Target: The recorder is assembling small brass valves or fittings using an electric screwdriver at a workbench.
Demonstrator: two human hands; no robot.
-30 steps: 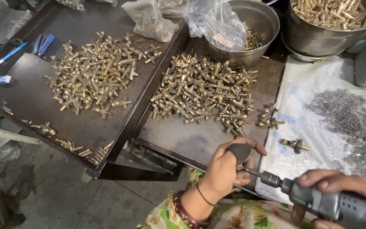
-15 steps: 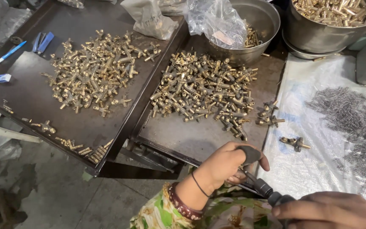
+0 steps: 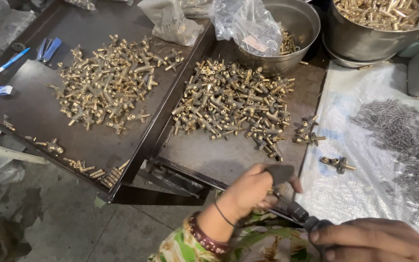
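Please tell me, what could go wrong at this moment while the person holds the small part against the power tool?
1. The left hand pinches a small part right at the tip of the power tool; a slip could hurt the fingers.
2. The right hand holds the tool near the frame's edge, so its grip is hard to judge.
3. The brass fittings lie near the tray edge and might get knocked off.

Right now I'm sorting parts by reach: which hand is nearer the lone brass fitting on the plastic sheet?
Left. The left hand sits just below-left of the brass fitting, at the tray edge. The right hand grips the power tool lower down, farther from it.
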